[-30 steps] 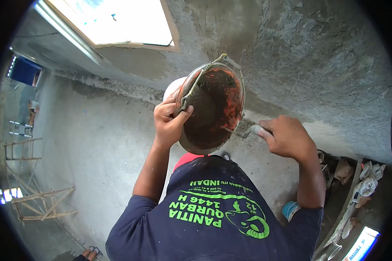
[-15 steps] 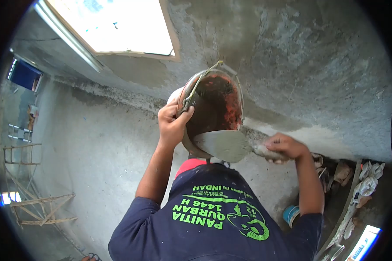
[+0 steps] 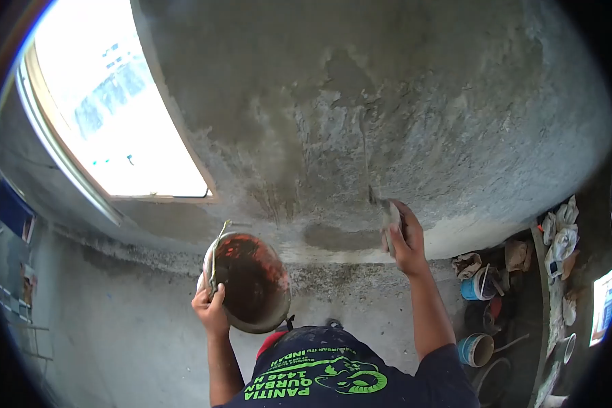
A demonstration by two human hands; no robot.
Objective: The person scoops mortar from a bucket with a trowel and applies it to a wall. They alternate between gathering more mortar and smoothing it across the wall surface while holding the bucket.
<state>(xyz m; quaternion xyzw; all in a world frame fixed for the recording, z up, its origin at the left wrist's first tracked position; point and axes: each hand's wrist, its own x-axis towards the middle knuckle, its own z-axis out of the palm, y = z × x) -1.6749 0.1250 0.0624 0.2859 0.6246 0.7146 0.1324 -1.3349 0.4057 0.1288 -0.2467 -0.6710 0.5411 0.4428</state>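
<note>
My left hand grips the rim of a bucket, its thumb over the edge beside the raised wire handle. The bucket tilts toward me, showing dark wet mortar and reddish-orange patches on its inner wall. My right hand is closed around the handle of a mortar-covered trowel. Seen nearly edge-on, the trowel's blade lies up along the grey plastered wall. Darker damp patches of mortar mark the wall around it.
A bright window opening is in the wall at upper left. Blue buckets and crumpled bags sit along the right side. Bare concrete floor runs below the wall, with a wooden frame at far left.
My right hand has carried the trowel from the bucket's mouth up to the wall, turning its blade edge-on. The bucket, still in my left hand, now appears lower and further left.
</note>
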